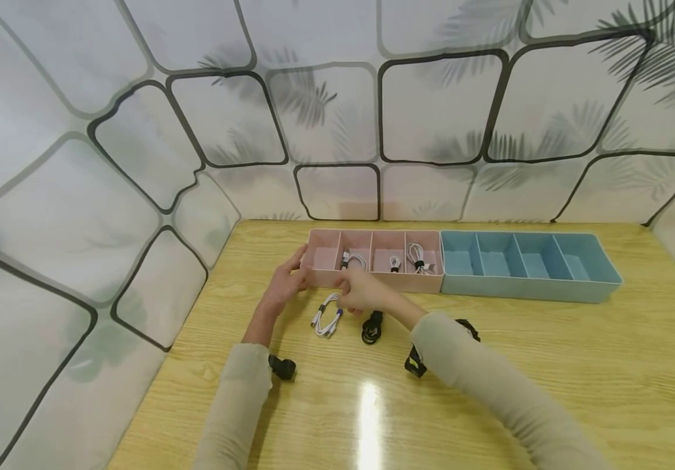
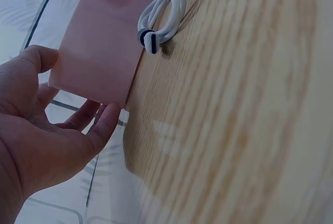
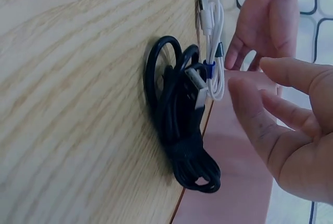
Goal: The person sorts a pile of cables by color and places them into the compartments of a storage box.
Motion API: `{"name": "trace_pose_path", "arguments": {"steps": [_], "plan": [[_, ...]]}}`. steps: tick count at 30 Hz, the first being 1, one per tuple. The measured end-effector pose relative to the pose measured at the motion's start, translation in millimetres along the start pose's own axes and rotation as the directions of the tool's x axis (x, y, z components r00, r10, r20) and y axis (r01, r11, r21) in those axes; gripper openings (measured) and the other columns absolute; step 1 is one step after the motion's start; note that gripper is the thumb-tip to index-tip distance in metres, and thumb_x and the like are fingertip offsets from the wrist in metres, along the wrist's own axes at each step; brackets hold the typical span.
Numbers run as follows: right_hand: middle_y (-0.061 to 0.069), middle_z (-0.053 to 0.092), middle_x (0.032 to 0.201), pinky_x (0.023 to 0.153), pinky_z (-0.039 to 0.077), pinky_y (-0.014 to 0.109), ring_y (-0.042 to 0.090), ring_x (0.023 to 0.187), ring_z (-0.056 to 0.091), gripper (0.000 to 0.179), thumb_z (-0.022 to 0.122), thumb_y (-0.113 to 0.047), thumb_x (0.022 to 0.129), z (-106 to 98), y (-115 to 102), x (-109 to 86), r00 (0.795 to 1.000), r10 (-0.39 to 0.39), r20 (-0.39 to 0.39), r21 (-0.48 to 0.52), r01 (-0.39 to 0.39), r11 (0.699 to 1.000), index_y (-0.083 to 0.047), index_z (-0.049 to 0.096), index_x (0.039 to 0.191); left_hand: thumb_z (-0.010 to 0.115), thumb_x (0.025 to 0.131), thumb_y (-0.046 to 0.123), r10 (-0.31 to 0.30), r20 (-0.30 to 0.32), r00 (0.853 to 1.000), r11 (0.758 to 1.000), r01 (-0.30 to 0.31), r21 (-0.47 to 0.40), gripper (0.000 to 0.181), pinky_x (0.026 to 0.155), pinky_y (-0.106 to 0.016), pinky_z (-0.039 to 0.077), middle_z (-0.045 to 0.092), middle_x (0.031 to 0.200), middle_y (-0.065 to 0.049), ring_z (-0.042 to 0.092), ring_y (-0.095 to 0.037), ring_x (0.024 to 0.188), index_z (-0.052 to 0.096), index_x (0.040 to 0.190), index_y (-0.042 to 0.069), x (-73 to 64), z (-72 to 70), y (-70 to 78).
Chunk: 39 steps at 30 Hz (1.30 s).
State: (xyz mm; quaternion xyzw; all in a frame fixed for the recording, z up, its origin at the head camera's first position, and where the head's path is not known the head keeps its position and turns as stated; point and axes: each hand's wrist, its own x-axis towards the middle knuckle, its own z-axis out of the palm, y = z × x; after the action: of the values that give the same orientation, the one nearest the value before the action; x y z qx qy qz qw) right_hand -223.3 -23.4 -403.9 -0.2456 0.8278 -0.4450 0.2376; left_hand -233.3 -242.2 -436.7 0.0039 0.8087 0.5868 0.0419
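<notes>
My left hand [image 1: 286, 282] grips the left end of a pink divided box [image 1: 396, 282]; in the left wrist view its thumb is at one edge and its fingers at the end's corner. My right hand [image 1: 363, 290] hovers at the box's front wall, thumb and fingers bent and apart with nothing between them in the right wrist view. On the table before the box lies a coiled white cable [image 1: 321, 324] with small ties. To its right is a bundled black cable [image 3: 179, 104] with a metal USB plug. White cables [image 1: 416, 256] lie in three of the box's compartments; the leftmost holds none.
A blue divided box [image 1: 528, 287] stands end to end with the pink one on its right. Another black item [image 1: 415, 362] is partly hidden by my right forearm. The wooden table [image 1: 549, 352] meets patterned walls at the back and left.
</notes>
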Motion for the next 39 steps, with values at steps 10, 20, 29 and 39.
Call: {"name": "trace_pose_path", "arguments": {"steps": [10,20,29,39], "plan": [[0.006,0.064,0.082,0.054,0.047,0.024,0.012,0.060,0.057,0.024,0.072,-0.006,0.084,13,-3,4.0,1.000,-0.007,0.024,-0.305,0.014,0.952,-0.001,0.070,0.107,0.050,0.103,0.014,-0.009,0.007,1.000,1.000,0.009,-0.025,0.055,0.086,-0.038,0.051,0.051,0.130,-0.027,0.056,-0.018,0.092,0.034,0.156,0.019,0.9,-0.3,0.0],[0.014,0.068,0.106,0.090,0.048,0.039,0.027,0.101,0.056,0.030,0.070,-0.011,0.083,18,-2,5.4,0.998,-0.053,0.031,-0.442,0.061,0.895,0.002,0.070,0.110,0.049,0.103,0.011,-0.008,0.019,1.000,1.000,0.009,-0.020,0.055,0.081,-0.036,0.051,0.052,0.129,-0.028,0.055,-0.022,0.089,0.034,0.156,0.014,-7.4,0.0,14.6],[0.001,0.049,0.066,0.067,0.039,0.028,0.019,0.077,0.047,0.019,0.070,-0.010,0.083,21,1,9.0,0.995,-0.094,0.040,-0.450,0.102,0.887,-0.003,0.060,0.068,0.049,0.103,0.012,0.015,0.000,1.000,1.000,-0.015,-0.014,0.054,0.071,-0.025,0.048,0.053,0.122,-0.023,0.052,-0.015,0.078,0.035,0.155,0.018,0.0,0.2,-0.7],[0.007,0.067,0.080,0.071,0.051,0.030,0.019,0.075,0.058,0.008,0.074,-0.003,0.077,21,0,6.6,0.997,-0.072,-0.042,-0.403,0.049,0.914,0.001,0.073,0.083,0.049,0.103,0.012,0.008,-0.003,1.000,1.000,-0.008,-0.025,0.054,0.071,-0.025,0.048,0.052,0.123,-0.023,0.051,-0.014,0.077,0.036,0.155,0.017,0.2,0.7,-0.2]]}}
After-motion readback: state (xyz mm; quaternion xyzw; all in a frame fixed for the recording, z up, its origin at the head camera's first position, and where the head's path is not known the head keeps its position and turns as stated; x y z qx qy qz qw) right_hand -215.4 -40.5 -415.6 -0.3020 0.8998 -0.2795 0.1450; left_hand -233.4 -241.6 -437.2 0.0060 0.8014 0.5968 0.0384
